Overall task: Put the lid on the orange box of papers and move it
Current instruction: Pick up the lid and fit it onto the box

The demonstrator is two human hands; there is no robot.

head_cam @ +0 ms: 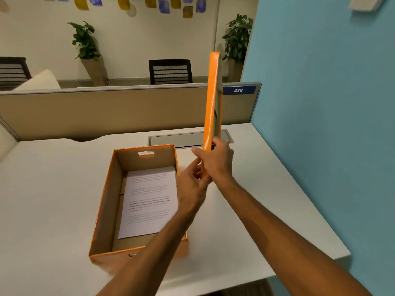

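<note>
I see the orange lid (212, 99) held upright on its edge, above the tabletop (267, 189) and just to the right of the orange box (102, 210), its thin side facing me. My right hand (218, 161) wraps the lid's lower end from the right, fingers closed on it; my left hand (192, 186) meets the same end from the left, fingers (195, 169) curled against the edge. The box sits open near the middle of the tabletop, a cut-out handle (146, 153) in its far wall, and a printed sheet of paper (149, 201) lies flat inside, toward the right. My left forearm crosses over the box's near right corner. Behind the lid, a grey cable hatch (177, 138) is set into the tabletop. A beige partition (106, 112) bearing a blue tag marked 438 (238, 90) closes off the back, and a blue wall (331, 103) stands close on the right. Beyond, I see a black chair (170, 71) and two potted plants (85, 43).
</note>
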